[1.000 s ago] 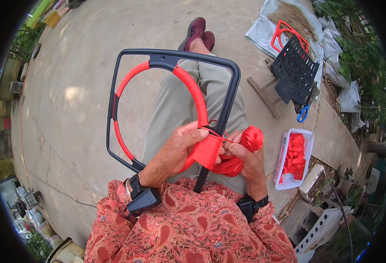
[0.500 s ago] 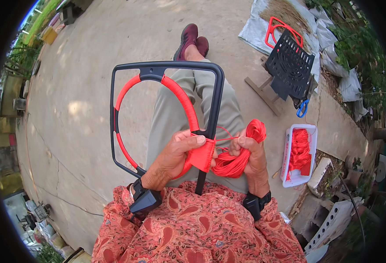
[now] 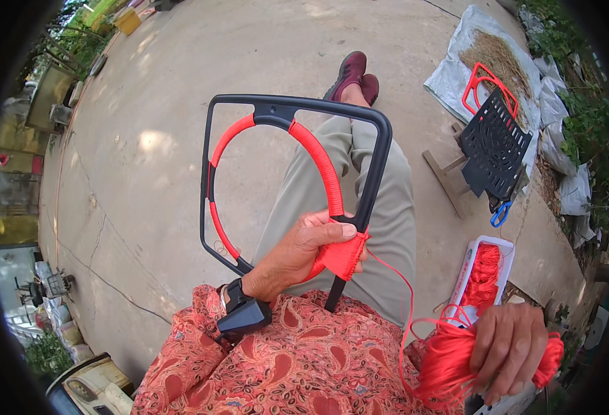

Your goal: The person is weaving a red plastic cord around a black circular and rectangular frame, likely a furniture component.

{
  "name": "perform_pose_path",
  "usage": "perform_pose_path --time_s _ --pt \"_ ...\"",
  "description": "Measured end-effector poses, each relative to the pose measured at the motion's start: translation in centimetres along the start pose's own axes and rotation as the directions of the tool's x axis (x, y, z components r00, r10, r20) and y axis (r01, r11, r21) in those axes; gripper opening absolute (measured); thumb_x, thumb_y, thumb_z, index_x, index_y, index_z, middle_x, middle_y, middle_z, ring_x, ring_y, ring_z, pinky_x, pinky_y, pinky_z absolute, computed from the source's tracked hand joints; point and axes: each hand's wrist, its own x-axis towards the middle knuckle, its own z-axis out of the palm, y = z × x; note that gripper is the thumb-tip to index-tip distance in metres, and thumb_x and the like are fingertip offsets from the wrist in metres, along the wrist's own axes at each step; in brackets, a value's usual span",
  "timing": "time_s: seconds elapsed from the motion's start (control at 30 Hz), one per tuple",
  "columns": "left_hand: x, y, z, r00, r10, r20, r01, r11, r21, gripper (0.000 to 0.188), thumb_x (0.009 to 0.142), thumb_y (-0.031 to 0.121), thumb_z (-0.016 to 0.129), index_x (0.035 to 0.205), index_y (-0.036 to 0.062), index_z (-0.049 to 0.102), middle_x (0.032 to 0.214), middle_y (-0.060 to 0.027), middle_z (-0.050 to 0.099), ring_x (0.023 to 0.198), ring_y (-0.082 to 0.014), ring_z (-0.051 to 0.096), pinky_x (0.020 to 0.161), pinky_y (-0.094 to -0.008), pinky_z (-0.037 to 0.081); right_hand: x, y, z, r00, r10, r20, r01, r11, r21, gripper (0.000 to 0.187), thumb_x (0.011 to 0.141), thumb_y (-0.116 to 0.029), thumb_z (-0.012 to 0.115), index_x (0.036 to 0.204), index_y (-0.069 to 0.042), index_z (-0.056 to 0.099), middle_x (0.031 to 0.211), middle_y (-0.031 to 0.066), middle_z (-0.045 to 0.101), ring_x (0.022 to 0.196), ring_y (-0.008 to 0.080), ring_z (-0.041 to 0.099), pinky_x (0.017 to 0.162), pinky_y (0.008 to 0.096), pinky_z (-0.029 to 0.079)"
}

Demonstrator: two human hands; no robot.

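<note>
My left hand (image 3: 313, 243) grips a black frame (image 3: 381, 159) at its lower right, thumb over a band of tightly wound red cord (image 3: 344, 256). Inside the frame sits a ring (image 3: 318, 159), mostly wrapped in the same red cord, with bare black parts at its top and left. The frame leans over my lap. At the lower right, my right hand (image 3: 510, 351) is closed around a loose hank of red cord (image 3: 448, 363). A single strand runs from the hank up to the wrapped corner by my left hand.
A white plastic basket (image 3: 465, 273) with red cord stands on the right. Beyond it are a black slatted panel (image 3: 492, 149) on a wooden stand, blue-handled scissors (image 3: 501, 214), a red frame (image 3: 476, 79) and a pale sheet (image 3: 450, 83) bearing dry straw.
My right hand has carried the hank of cord away from the frame to the lower right, drawing the strand out longer. My left hand keeps its hold. The whole view has shifted.
</note>
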Motion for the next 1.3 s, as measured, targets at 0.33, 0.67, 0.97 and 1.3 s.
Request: perform_pose_path --time_s 0.33,0.67,0.97,1.3 --pt "-1.3 0.3 -1.7 0.989 0.09 0.116 -0.07 0.984 -0.164 0.024 0.087 0.013 0.06 0.108 0.0013 0.054 0.086 -0.0234 0.065 0.073 -0.0334 0.068 0.066 -0.0414 0.057 3.3 4.0 -0.3 0.971 -0.066 0.228 0.006 0.967 0.255 0.012 0.09 0.001 0.054 0.081 0.008 0.057 0.069 0.0197 0.059 0.064 0.0344 0.062 0.057 0.0416 0.051" --pt "-1.3 0.9 -0.2 0.992 0.099 0.072 -0.091 0.99 -0.105 0.03 0.083 0.016 0.062 0.106 -0.0016 0.054 0.081 -0.0272 0.064 0.068 -0.0376 0.066 0.064 -0.0457 0.056 1.2 3.6 -2.4 0.934 0.308 -0.181 -0.304 0.951 0.053 0.011 0.084 0.0 0.062 0.074 0.004 0.058 0.065 0.0132 0.058 0.057 0.0272 0.059 0.053 0.0334 0.047" --pt "-1.3 0.5 0.7 0.995 0.1 0.0 -0.1 0.993 0.066 0.037 0.081 0.015 0.063 0.107 -0.0098 0.053 0.078 -0.0259 0.064 0.06 -0.034 0.066 0.057 -0.039 0.057 -2.5 12.3 -4.1 0.309 0.293 -0.905 -0.552 0.83 0.08 0.023 0.084 -0.017 0.071 0.094 0.001 0.062 0.07 0.0035 0.061 0.062 0.0095 0.058 0.059 0.0244 0.048" --pt "-0.8 0.5 0.6 0.997 0.061 0.041 -0.066 0.992 0.111 0.024 0.084 0.009 0.061 0.103 -0.0054 0.054 0.081 -0.0212 0.066 0.068 -0.0309 0.068 0.063 -0.0417 0.059 -2.0 12.0 -4.4 0.41 0.386 -0.826 -0.432 0.88 0.197 0.008 0.085 -0.004 0.063 0.085 0.003 0.058 0.06 0.0102 0.062 0.048 0.0186 0.061 0.044 0.0305 0.051"
